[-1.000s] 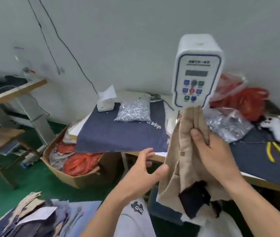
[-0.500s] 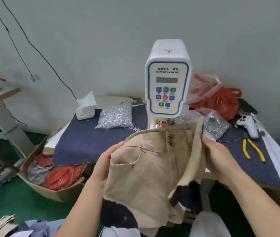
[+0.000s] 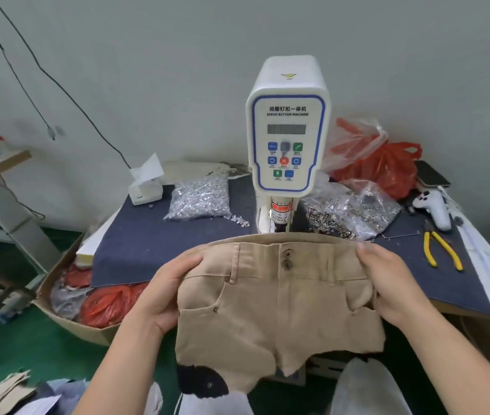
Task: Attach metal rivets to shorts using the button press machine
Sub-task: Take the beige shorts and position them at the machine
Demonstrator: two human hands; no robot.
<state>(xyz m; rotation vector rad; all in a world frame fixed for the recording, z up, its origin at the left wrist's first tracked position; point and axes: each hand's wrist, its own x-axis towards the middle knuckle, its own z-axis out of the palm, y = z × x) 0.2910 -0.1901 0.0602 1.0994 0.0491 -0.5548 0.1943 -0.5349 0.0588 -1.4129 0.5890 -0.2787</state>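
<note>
Left hand (image 3: 168, 290) clamped on left edge of tan shorts (image 3: 270, 310) at waistband, thumb on front, fingers hidden behind fabric. Right hand (image 3: 393, 287) gripping opposite waistband edge the same way, thumb over the front. Shorts stretched flat between both hands, front facing up, two metal buttons (image 3: 287, 259) stacked at centre waistband, small rivets at pocket corners. Just beyond the hands: white button press machine (image 3: 287, 139) upright on dark blue table mat (image 3: 148, 250), waistband right below its head. Beyond left hand: clear bag of silver rivets (image 3: 200, 199). Beyond right hand: second bag of metal parts (image 3: 354, 209), yellow-handled pliers (image 3: 441, 250) further right.
</note>
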